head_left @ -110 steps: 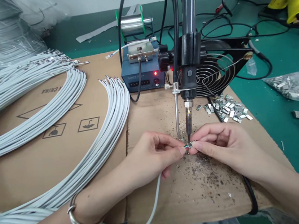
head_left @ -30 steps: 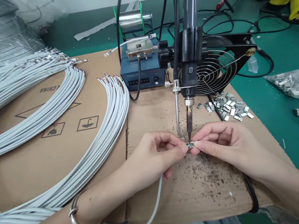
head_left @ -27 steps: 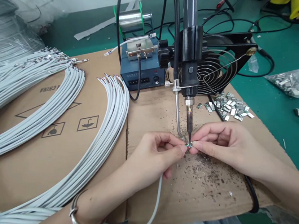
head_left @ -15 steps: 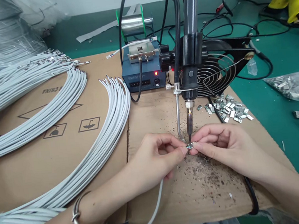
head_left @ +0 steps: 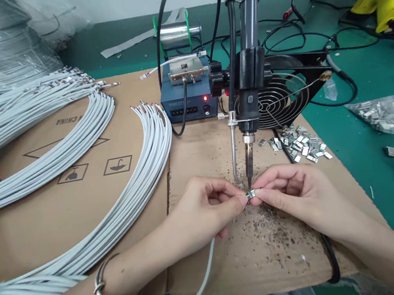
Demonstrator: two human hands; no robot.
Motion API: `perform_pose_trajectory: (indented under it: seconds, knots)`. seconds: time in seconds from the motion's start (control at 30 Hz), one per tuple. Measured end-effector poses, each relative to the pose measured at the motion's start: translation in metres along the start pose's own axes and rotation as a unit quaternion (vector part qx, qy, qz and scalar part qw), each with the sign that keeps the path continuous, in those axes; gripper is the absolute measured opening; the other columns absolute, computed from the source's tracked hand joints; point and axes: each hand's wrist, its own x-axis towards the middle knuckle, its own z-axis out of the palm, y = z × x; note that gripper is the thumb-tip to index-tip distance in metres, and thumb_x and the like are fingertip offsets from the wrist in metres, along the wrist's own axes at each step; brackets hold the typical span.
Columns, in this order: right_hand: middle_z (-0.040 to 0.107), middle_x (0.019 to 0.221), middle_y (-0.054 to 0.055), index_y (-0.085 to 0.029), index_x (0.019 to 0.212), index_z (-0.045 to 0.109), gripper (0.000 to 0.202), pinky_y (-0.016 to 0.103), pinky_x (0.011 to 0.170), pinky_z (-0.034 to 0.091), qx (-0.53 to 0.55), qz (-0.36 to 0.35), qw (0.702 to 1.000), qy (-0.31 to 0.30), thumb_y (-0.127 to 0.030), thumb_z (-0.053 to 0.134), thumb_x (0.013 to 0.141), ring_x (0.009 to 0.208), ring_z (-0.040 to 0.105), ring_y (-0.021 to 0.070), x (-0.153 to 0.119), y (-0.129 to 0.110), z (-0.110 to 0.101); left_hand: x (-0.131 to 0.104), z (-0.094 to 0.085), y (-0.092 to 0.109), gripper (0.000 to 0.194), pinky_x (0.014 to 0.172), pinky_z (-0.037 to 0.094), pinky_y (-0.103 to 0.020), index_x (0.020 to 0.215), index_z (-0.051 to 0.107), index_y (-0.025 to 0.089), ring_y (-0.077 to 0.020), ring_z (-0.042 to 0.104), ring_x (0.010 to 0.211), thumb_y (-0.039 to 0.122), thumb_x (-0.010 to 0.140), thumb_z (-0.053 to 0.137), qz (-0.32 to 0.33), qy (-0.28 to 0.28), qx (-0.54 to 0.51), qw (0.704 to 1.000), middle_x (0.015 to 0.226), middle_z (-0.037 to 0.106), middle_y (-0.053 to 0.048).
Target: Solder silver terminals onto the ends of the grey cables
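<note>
Between finger and thumb, my left hand [head_left: 215,207] pinches the end of a white cable [head_left: 208,265], which hangs below the palm toward the front edge. My right hand [head_left: 292,193] is closed on a small metal USB connector [head_left: 253,193]. Cable end and connector meet between my fingertips, with thin coloured wires just visible there. Right above them stands the tip of a soldering iron [head_left: 249,158], clamped upright; whether it touches the joint I cannot tell. A thin metal feed tube [head_left: 234,155] ends beside the tip.
Behind the iron are a blue control box [head_left: 189,96], a solder spool [head_left: 174,35] and a fan [head_left: 280,94]. Loose connectors [head_left: 302,144] lie in a pile at right, near a bag of connectors [head_left: 387,114]. Bundles of white cables [head_left: 139,173] cover the cardboard [head_left: 132,208] at left.
The view has shifted very slightly. Both hands keep their pinch under the iron tip, and a little more of the metal connector shows between the fingertips.
</note>
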Motion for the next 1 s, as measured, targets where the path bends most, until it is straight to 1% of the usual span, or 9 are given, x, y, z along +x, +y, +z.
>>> perform_pose_trajectory:
  seconds: [0.13,0.33,0.5,0.6,0.8,0.9,1.0]
  knots:
    - [0.070,0.067,0.002,-0.018,0.072,0.064,0.004,0.013,0.056,0.050,0.012,0.002,1.000,0.004,-0.021,0.066,0.072,0.063,0.066,0.0104,-0.0006,-0.0010,0.0002,-0.0004,-0.0003,-0.0016,0.021,0.037,0.032,-0.015,0.069,0.060,0.011,-0.0052,0.042,0.037,0.031,0.073,0.060,-0.002,-0.001,-0.007,1.000,0.048,0.045,0.004]
    - [0.070,0.066,0.001,-0.019,0.071,0.065,0.002,0.012,0.054,0.048,0.001,-0.001,1.000,-0.002,-0.019,0.065,0.074,0.062,0.065,0.0093,-0.0020,-0.0048,-0.0006,-0.0010,-0.0008,-0.0019,0.023,0.037,0.031,-0.015,0.070,0.060,0.011,-0.0045,0.042,0.037,0.033,0.074,0.060,0.010,-0.011,-0.009,1.000,0.050,0.046,0.004]
    - [0.070,0.066,0.001,-0.017,0.070,0.065,0.003,0.010,0.054,0.048,0.000,0.007,1.000,0.006,-0.018,0.065,0.073,0.061,0.065,0.0082,-0.0005,-0.0037,-0.0001,0.0011,-0.0013,-0.0011,0.022,0.037,0.031,-0.015,0.070,0.060,0.010,-0.0045,0.041,0.037,0.032,0.073,0.060,-0.006,-0.004,0.001,1.000,0.049,0.045,0.004]
    - [0.070,0.066,0.002,-0.016,0.070,0.064,0.004,0.011,0.055,0.049,-0.007,0.008,1.000,0.006,-0.019,0.065,0.072,0.061,0.065,0.0090,-0.0006,-0.0029,0.0012,0.0028,-0.0016,-0.0024,0.021,0.036,0.032,-0.015,0.070,0.060,0.010,-0.0047,0.042,0.036,0.031,0.073,0.060,-0.016,0.000,0.001,1.000,0.047,0.045,0.005]
    - [0.070,0.067,0.004,-0.015,0.071,0.063,0.005,0.014,0.055,0.049,-0.027,0.012,1.000,0.000,-0.020,0.065,0.072,0.062,0.065,0.0100,-0.0015,-0.0035,0.0008,0.0022,-0.0007,-0.0054,0.021,0.036,0.034,-0.015,0.071,0.061,0.010,-0.0047,0.042,0.036,0.031,0.073,0.058,0.001,-0.001,0.003,1.000,0.049,0.045,0.005]
    - [0.070,0.068,0.004,-0.015,0.073,0.063,0.007,0.015,0.053,0.046,-0.043,0.008,0.999,-0.010,-0.022,0.065,0.072,0.062,0.063,0.0103,-0.0029,-0.0025,-0.0019,-0.0001,-0.0004,-0.0045,0.020,0.037,0.033,-0.014,0.074,0.062,0.009,-0.0039,0.044,0.037,0.029,0.073,0.059,-0.010,-0.017,0.008,1.000,0.053,0.048,0.004]
    - [0.070,0.069,0.004,-0.015,0.074,0.062,0.011,0.016,0.052,0.044,-0.056,0.006,0.998,-0.037,-0.026,0.065,0.074,0.059,0.060,0.0093,-0.0080,-0.0020,-0.0054,-0.0046,0.0006,-0.0032,0.025,0.040,0.036,-0.014,0.078,0.063,0.008,-0.0048,0.048,0.040,0.032,0.073,0.060,-0.018,-0.053,0.022,0.998,0.056,0.053,0.002]
